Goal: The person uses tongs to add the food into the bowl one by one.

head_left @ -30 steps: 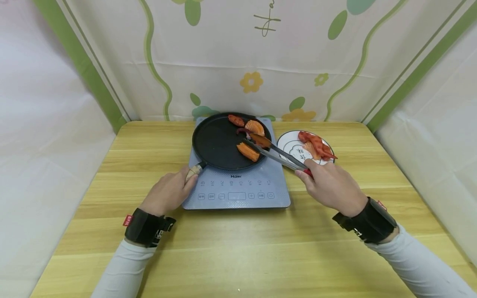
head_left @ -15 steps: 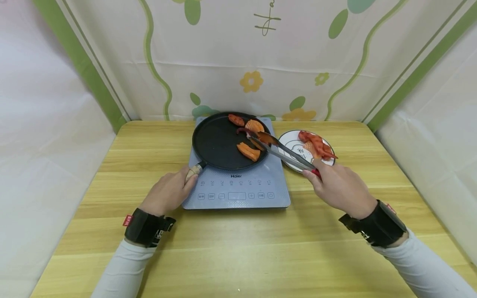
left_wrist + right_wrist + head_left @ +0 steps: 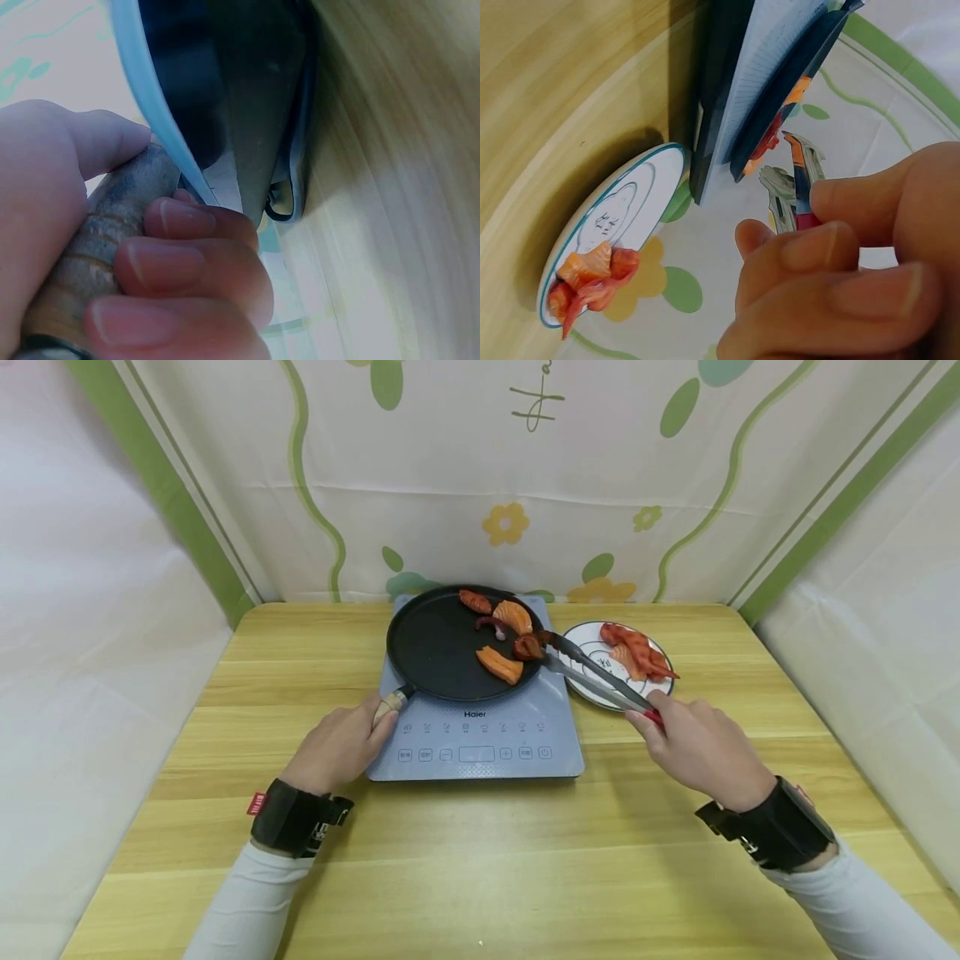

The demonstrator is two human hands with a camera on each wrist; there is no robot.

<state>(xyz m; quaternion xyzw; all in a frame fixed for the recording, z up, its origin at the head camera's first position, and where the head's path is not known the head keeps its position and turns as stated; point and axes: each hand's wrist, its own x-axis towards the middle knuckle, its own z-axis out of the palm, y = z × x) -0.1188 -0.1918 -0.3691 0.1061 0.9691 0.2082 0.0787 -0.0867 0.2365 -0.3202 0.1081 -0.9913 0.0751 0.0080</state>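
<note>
My left hand [image 3: 337,746] grips the wooden handle [image 3: 112,225] of a black flat pan [image 3: 438,647], which sits on a grey-blue induction cooker [image 3: 487,739]. In my right hand [image 3: 701,747] is a pair of metal tongs [image 3: 600,681] with red grips. The tong tips stand apart at the pan's right rim, beside a dark red food piece [image 3: 528,647]; whether they touch it I cannot tell. Also in the pan lie an orange salmon-like slice [image 3: 513,617], an orange strip [image 3: 499,666], a reddish piece [image 3: 475,602] and a small purple tentacle-like piece [image 3: 491,625].
Right of the cooker, a white plate [image 3: 581,643] with a dark rim holds red strips [image 3: 637,652] and an orange slice [image 3: 589,262]. The wooden table [image 3: 480,868] is bordered by patterned cloth [image 3: 442,460] at the back and pale cloth at both sides.
My right hand and the tongs have drawn back to the right, from over the pan's food to its rim. The dark red piece now shows more fully. My left hand stays put.
</note>
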